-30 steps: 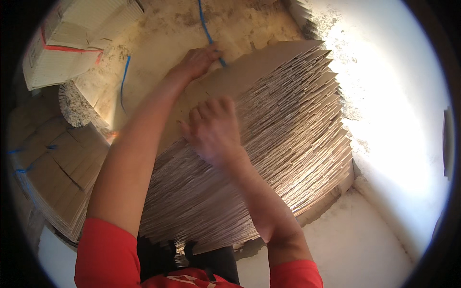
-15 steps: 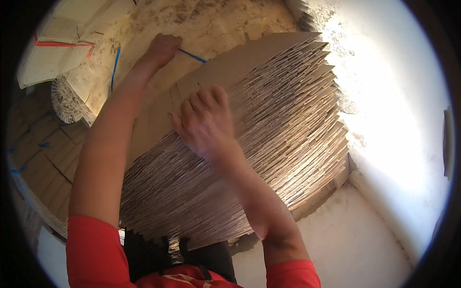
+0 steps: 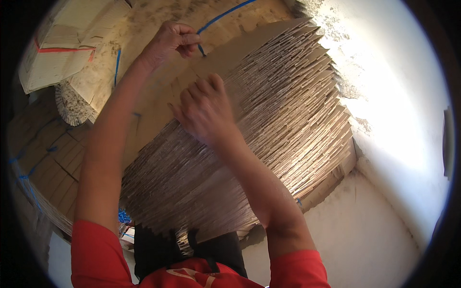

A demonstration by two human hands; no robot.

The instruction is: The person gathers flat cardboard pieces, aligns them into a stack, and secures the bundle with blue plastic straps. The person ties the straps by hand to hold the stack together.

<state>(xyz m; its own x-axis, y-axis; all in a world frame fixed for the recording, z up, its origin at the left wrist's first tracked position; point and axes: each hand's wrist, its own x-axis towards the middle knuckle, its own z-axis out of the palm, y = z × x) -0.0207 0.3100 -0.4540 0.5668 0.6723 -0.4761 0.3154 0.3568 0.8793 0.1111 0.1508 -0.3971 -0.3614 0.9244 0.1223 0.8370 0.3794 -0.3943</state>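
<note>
A thick stack of flat brown cardboard sheets [image 3: 283, 110] leans in front of me, its many layered edges turned toward me. Above its far left side, my left hand [image 3: 175, 42] pinches a thin blue strap [image 3: 221, 18] between thumb and fingers. One length of the strap runs up and right from the fingertips; a short bit hangs below them. My right hand [image 3: 205, 110] is closed on top of the stack, where the flat face meets the layered edges. Its fingers curl under, so whatever they grip is hidden.
More bundled cardboard [image 3: 53, 163] with blue ties lies at the left. A pale box with a red stripe [image 3: 62, 50] stands at the upper left. Another blue strap [image 3: 117, 67] lies on the tan surface behind. A white wall [image 3: 394, 96] rises at the right.
My left hand has moved up and slightly right, and the blue strap now rises from its fingers toward the upper right. My right hand has stayed on the stack, nearly in place.
</note>
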